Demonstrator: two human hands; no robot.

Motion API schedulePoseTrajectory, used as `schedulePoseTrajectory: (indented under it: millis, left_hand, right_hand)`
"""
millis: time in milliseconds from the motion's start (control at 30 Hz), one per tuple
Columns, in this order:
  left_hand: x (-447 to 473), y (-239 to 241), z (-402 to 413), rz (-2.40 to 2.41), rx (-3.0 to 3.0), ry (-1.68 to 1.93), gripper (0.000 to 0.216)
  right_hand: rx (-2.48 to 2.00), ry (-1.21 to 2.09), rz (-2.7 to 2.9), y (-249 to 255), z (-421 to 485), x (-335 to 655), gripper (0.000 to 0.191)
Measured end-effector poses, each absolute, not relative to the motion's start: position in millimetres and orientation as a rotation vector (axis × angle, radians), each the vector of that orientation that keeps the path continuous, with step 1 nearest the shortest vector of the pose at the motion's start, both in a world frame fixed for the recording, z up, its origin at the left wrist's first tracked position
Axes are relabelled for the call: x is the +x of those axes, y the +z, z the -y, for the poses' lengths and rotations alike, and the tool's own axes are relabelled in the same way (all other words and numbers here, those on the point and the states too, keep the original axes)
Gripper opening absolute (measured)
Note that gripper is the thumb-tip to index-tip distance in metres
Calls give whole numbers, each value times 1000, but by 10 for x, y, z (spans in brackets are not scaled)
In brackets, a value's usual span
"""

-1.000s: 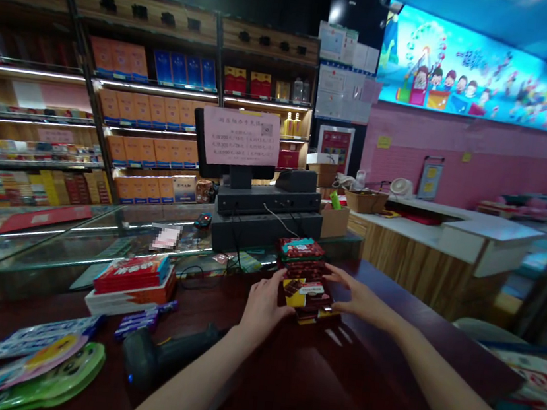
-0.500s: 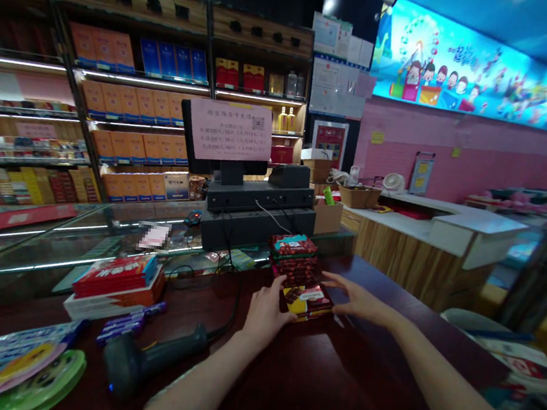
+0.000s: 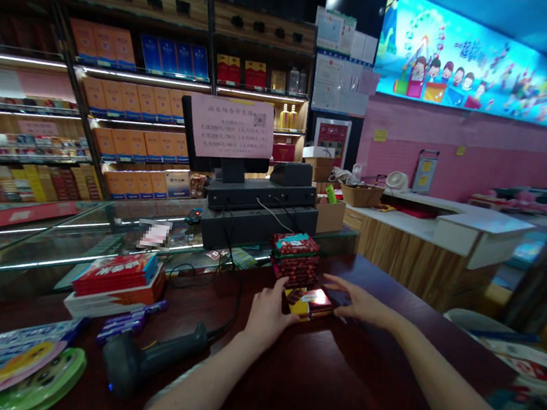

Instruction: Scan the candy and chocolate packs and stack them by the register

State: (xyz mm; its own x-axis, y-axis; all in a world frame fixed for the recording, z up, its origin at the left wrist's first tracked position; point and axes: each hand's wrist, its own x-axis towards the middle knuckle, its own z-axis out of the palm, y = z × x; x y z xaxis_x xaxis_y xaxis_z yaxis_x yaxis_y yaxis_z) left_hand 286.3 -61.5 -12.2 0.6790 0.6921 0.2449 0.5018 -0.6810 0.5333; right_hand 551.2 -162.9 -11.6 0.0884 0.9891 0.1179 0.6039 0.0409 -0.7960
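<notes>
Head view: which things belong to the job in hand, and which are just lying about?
Likely in the job:
brown-and-yellow packs, between the left hand and right hand
dark red packets, stacked just behind

Apparently just lying about:
scanner
purple sticks
red packs
green pack

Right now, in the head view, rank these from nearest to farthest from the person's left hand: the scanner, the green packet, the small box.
1. Small box: just right of the left hand.
2. Scanner: left of that hand, on the table.
3. Green packet: farther left, beyond the scanner.
</notes>
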Motion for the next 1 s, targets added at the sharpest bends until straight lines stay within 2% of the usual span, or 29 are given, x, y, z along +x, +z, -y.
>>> schedulePoseTrajectory:
  millis: [300, 567, 800, 1000]
  left_hand:
    - [2828, 0, 710, -969, 2522, 561, 82]
    - [2682, 85, 711, -942, 2535, 588, 82]
    - [2406, 267, 661, -853, 2615, 648, 63]
    - [2037, 449, 542, -879, 2697, 696, 45]
  right_hand:
    - [-1718, 615, 1660, -35, 1666, 5490, 94]
    - [-1678, 542, 1673, 201, 1726, 5363, 83]
    - [-1682, 530, 1737, 413, 1586, 4977, 67]
    - [-1622, 617, 1809, 441, 1318, 4561, 63]
